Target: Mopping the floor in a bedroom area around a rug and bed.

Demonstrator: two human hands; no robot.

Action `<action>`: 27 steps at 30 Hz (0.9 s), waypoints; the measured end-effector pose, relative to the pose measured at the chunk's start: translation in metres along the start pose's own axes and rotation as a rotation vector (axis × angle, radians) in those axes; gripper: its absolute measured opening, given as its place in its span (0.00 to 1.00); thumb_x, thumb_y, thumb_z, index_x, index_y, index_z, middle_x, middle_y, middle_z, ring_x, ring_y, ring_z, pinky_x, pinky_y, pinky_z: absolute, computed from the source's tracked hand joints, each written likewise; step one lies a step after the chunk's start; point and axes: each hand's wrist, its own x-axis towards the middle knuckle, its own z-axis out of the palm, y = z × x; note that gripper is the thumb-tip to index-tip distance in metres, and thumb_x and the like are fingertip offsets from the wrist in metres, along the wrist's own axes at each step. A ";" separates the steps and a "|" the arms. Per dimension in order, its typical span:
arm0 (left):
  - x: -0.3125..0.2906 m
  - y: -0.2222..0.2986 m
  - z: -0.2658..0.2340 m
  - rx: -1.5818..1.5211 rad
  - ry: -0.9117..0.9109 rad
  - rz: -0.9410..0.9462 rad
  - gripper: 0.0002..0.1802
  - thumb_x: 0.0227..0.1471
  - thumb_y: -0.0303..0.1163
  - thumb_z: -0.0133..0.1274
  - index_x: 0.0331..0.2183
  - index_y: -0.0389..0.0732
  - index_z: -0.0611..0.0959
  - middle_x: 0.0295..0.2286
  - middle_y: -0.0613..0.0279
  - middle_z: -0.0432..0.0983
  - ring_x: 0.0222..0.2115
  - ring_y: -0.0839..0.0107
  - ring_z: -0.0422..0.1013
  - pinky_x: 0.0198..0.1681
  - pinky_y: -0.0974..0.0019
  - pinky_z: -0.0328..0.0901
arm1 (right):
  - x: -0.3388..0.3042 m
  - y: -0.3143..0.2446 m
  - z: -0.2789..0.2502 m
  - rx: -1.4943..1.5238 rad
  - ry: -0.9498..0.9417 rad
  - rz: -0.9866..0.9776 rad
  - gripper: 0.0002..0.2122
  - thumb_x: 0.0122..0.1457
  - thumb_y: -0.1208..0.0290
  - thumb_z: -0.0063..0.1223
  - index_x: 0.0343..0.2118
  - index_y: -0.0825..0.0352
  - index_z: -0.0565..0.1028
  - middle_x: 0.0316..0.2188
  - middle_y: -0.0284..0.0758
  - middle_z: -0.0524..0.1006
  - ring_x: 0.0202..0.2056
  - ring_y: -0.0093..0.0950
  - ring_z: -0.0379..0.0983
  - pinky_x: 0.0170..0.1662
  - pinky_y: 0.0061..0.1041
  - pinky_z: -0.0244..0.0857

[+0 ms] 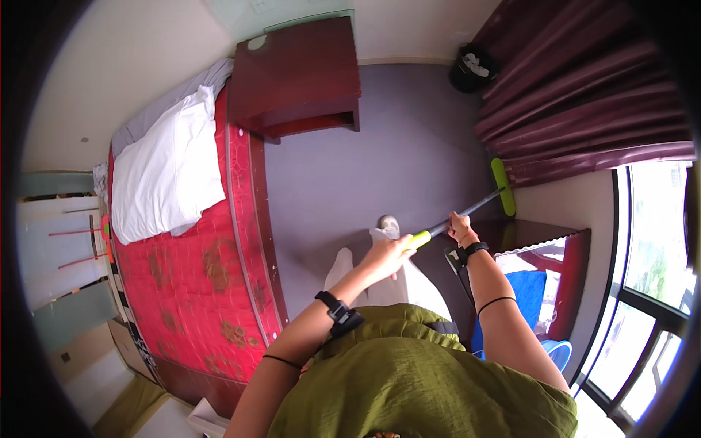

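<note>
A floor mop (478, 205) slants away to the right, with a grey pole, a lime-green grip end and a long lime-green head. My left hand (385, 258) is wrapped round the green grip end, close in front of my body. Farther along, my right hand (460, 228) is closed on the grey pole. The mop head (503, 187) lies by the foot of the dark red curtain (577, 95), beside the wall. What is under the head is hidden.
A bed (182, 292) with a red patterned cover and a white pillow (171, 164) stands left. A dark red cabinet (299, 77) is at the back. A black waste bin (471, 69) sits in the far right corner. Grey floor (328, 175) lies between; windows (661, 226) are right.
</note>
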 end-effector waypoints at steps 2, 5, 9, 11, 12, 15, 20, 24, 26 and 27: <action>0.021 0.018 0.010 -0.040 0.043 0.023 0.15 0.54 0.34 0.43 0.43 0.38 0.69 0.16 0.58 0.73 0.10 0.72 0.70 0.16 0.69 0.68 | 0.008 -0.008 -0.019 -0.004 -0.024 0.033 0.11 0.52 0.66 0.47 0.17 0.66 0.66 0.12 0.29 0.63 0.11 0.21 0.56 0.13 0.20 0.51; 0.034 0.040 -0.007 -0.019 0.011 -0.075 0.15 0.54 0.33 0.40 0.43 0.39 0.68 0.17 0.57 0.74 0.10 0.70 0.70 0.16 0.68 0.67 | 0.015 -0.018 -0.025 0.035 -0.141 0.036 0.12 0.52 0.66 0.47 0.16 0.65 0.66 0.11 0.28 0.62 0.11 0.21 0.56 0.13 0.20 0.52; 0.024 0.049 -0.036 0.064 -0.012 -0.224 0.18 0.55 0.37 0.41 0.47 0.44 0.69 0.16 0.59 0.73 0.10 0.70 0.69 0.18 0.67 0.67 | 0.017 -0.032 -0.007 -0.045 -0.278 0.167 0.14 0.56 0.62 0.46 0.18 0.64 0.64 0.11 0.30 0.62 0.12 0.23 0.61 0.14 0.22 0.57; 0.001 0.060 -0.058 0.099 0.006 -0.265 0.21 0.54 0.37 0.44 0.50 0.44 0.68 0.13 0.59 0.71 0.10 0.70 0.69 0.19 0.68 0.66 | 0.023 -0.036 0.011 -0.198 -0.447 0.347 0.15 0.57 0.56 0.44 0.26 0.64 0.66 0.16 0.36 0.69 0.13 0.26 0.64 0.16 0.25 0.64; -0.016 0.067 -0.071 0.118 0.040 -0.289 0.20 0.54 0.38 0.44 0.48 0.43 0.69 0.14 0.59 0.72 0.10 0.70 0.69 0.18 0.67 0.66 | 0.017 -0.030 0.022 -0.162 -0.615 0.319 0.15 0.57 0.56 0.44 0.26 0.65 0.66 0.14 0.34 0.69 0.11 0.24 0.64 0.15 0.24 0.66; -0.076 0.075 -0.105 0.197 0.108 -0.359 0.18 0.52 0.37 0.47 0.44 0.40 0.72 0.16 0.54 0.72 0.13 0.63 0.70 0.19 0.62 0.64 | -0.025 -0.030 0.061 -0.142 -0.903 0.439 0.14 0.58 0.54 0.43 0.36 0.61 0.66 0.21 0.38 0.70 0.16 0.25 0.66 0.17 0.24 0.68; -0.169 0.133 -0.129 0.459 0.337 -0.313 0.16 0.50 0.35 0.49 0.40 0.38 0.74 0.18 0.48 0.72 0.20 0.51 0.70 0.22 0.56 0.62 | -0.131 -0.035 0.125 -0.112 -1.124 0.451 0.18 0.50 0.53 0.55 0.26 0.67 0.72 0.25 0.37 0.76 0.27 0.27 0.74 0.31 0.25 0.72; -0.179 0.165 -0.138 0.499 0.345 -0.388 0.14 0.50 0.34 0.49 0.39 0.37 0.75 0.19 0.48 0.72 0.20 0.51 0.70 0.22 0.57 0.62 | -0.143 -0.038 0.148 0.112 -1.143 0.534 0.07 0.52 0.68 0.54 0.24 0.64 0.70 0.21 0.34 0.74 0.24 0.26 0.74 0.29 0.23 0.72; -0.179 0.166 -0.142 0.460 0.378 -0.366 0.14 0.49 0.33 0.49 0.38 0.37 0.75 0.20 0.48 0.72 0.20 0.51 0.70 0.22 0.57 0.62 | -0.152 -0.047 0.146 0.099 -1.094 0.514 0.07 0.52 0.68 0.54 0.23 0.65 0.69 0.20 0.33 0.74 0.22 0.26 0.73 0.27 0.23 0.72; -0.177 0.167 -0.144 0.417 0.358 -0.374 0.14 0.49 0.33 0.50 0.39 0.37 0.75 0.20 0.47 0.73 0.20 0.51 0.70 0.22 0.57 0.62 | -0.154 -0.052 0.143 0.097 -1.032 0.491 0.08 0.52 0.69 0.53 0.22 0.65 0.68 0.19 0.33 0.73 0.21 0.26 0.72 0.25 0.23 0.71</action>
